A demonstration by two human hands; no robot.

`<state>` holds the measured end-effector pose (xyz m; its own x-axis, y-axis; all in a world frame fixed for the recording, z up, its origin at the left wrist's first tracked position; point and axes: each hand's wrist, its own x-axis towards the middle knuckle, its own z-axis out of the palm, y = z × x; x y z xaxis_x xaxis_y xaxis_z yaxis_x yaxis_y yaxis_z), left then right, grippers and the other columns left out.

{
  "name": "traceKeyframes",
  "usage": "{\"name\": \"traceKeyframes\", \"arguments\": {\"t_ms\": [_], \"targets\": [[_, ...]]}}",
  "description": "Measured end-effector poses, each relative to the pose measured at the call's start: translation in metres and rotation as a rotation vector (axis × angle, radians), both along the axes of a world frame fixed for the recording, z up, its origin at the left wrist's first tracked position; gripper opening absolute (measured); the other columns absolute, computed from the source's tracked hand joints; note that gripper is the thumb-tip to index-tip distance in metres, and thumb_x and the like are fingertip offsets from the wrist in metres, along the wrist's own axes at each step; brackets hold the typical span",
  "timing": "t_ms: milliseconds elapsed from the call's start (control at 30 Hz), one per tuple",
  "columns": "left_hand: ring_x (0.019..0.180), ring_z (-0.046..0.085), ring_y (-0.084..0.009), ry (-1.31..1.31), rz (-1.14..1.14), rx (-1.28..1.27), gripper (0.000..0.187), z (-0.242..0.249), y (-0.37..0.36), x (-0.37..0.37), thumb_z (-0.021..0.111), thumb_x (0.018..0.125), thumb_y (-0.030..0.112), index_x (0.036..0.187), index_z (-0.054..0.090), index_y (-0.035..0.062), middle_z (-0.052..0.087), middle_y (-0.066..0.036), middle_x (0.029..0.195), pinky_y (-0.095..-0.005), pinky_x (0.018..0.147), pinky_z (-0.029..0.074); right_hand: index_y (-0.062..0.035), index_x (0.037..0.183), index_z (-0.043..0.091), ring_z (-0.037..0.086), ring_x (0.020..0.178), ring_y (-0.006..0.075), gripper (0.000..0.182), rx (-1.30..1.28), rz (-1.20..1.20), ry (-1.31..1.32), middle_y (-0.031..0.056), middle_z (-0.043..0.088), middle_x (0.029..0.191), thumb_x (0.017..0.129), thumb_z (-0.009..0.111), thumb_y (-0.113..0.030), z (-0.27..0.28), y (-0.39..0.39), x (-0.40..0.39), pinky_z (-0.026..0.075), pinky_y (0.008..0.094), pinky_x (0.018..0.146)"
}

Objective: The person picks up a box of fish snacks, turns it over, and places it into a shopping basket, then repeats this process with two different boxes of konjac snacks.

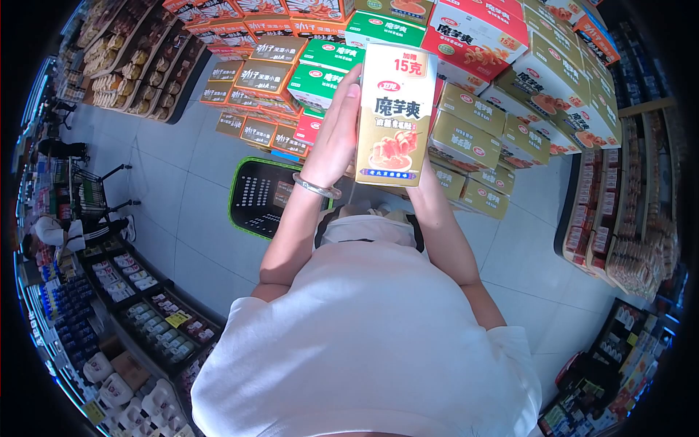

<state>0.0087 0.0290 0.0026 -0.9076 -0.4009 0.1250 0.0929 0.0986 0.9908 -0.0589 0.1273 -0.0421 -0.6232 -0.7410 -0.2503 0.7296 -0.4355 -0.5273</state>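
Note:
Up in front of my chest is an upright gold and white snack box (393, 164) with Chinese lettering and a picture of food on its face. My left hand (337, 135) lies along the box's left side, fingers closed against it, with a bracelet (317, 186) at the wrist. From the right, my right hand (429, 178) reaches behind the lower part of the box and supports it; its fingers are hidden. Just beyond stand stacked snack boxes, among them green boxes (320, 84), red boxes (473, 40) and gold boxes (466, 135).
A black shopping basket (255, 215) with a green rim is on the tiled floor (196, 226) left of my legs. Brown and orange boxes (266, 69) are stacked at the front left. Shelves (597, 211) line the right. At far left are a cart (91, 189) and another person (62, 231).

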Motion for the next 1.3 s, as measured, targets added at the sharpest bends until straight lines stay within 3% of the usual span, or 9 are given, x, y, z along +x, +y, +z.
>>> {"name": "traceKeyframes", "arguments": {"t_ms": [933,1133,1300], "targets": [[0.129,0.030,-0.0242,0.004,-0.004,0.051,0.052,-0.011,-0.006,-0.002,0.026,0.097,0.033,0.133,0.030,-0.0036,0.034,-0.017,0.137,-0.0308,0.105,0.022,-0.0028,0.123,0.042,0.061,0.095,0.0188,0.052,0.001,0.010,-0.042,0.0107,0.057,0.112,0.093,0.037,-0.045,0.003,0.000,-0.001,0.054,0.0314,0.077],[0.129,0.030,-0.0253,-0.039,-0.055,-0.077,0.051,-0.013,-0.009,-0.004,0.025,0.097,0.032,0.133,0.030,-0.0040,0.034,-0.018,0.137,-0.0312,0.105,0.022,-0.0028,0.123,0.042,0.061,0.096,0.0186,0.054,0.028,0.010,-0.029,0.0111,0.056,0.113,0.092,0.038,-0.047,0.004,0.000,-0.001,0.053,0.0315,0.078],[0.129,0.030,-0.0256,-0.005,-0.015,0.048,0.051,-0.010,-0.003,-0.003,0.025,0.097,0.032,0.133,0.031,-0.0042,0.033,-0.018,0.137,-0.0314,0.105,0.022,-0.0030,0.124,0.042,0.061,0.096,0.0194,0.056,0.065,-0.003,-0.040,0.0112,0.056,0.114,0.092,0.037,-0.049,-0.001,0.001,-0.002,0.053,0.0321,0.078]]}}
